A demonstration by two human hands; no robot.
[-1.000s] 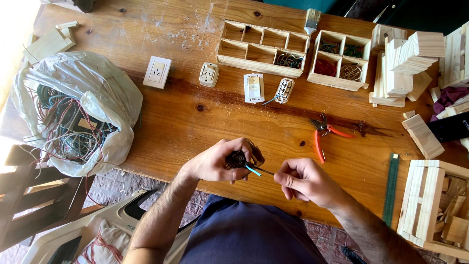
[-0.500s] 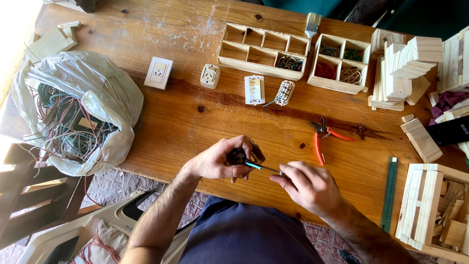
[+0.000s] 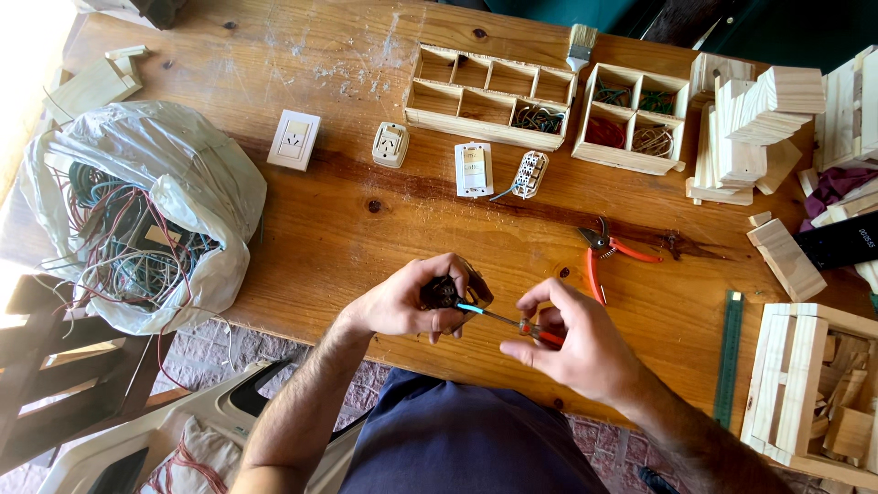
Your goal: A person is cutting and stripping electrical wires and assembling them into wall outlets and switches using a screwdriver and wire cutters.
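My left hand (image 3: 407, 302) grips a small dark electrical part (image 3: 445, 292) over the near edge of the wooden table (image 3: 366, 247). My right hand (image 3: 572, 343) pinches a thin screwdriver (image 3: 498, 317) with a red handle and a light blue collar. The tool's tip points left into the dark part. Both hands hover just above the tabletop, close together.
Red-handled pliers (image 3: 604, 256) lie right of the hands, a green ruler (image 3: 729, 357) further right. White sockets and switches (image 3: 294, 139) sit mid-table. Wooden compartment boxes (image 3: 489, 96) with wire coils stand behind. A plastic bag of tangled wires (image 3: 137, 215) fills the left; wooden blocks and a crate (image 3: 805, 384) crowd the right.
My right hand has shifted slightly right and turned, fingers now pinching the screwdriver handle. The left hand keeps the dark part in nearly the same place.
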